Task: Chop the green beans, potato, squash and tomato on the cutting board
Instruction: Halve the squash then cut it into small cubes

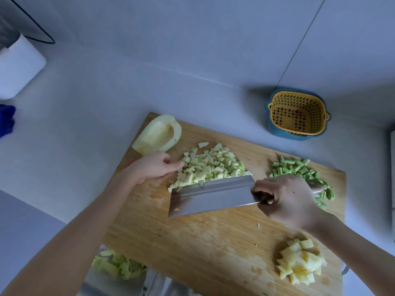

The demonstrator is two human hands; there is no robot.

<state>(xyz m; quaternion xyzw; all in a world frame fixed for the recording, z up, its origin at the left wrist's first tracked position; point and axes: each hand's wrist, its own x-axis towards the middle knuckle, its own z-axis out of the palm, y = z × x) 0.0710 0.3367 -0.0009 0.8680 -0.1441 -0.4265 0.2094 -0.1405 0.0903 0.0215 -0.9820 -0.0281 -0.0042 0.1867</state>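
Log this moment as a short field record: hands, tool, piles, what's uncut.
left hand: fingertips against the diced squash pile
right hand: grips the cleaver, blade against that pile's near side
cutting board: also holds chopped green beans, diced potato
uncut: squash half at the board's far left corner
tomato: not in view
off board: yellow strainer basket

- Cutting board (213, 242): pale wood, lying flat and skewed on the worktop.
- Squash half (158, 135): hollowed out, cut side up, at the board's far left corner and partly over the edge.
- Diced squash (210, 165): a heap of small pale-green cubes mid-board, banked against the tilted knife (205, 197) blade.
- Green beans (299, 169): short chopped pieces, scattered by the right edge.
- Potato (299, 261): yellow cubes, piled at the near right corner.
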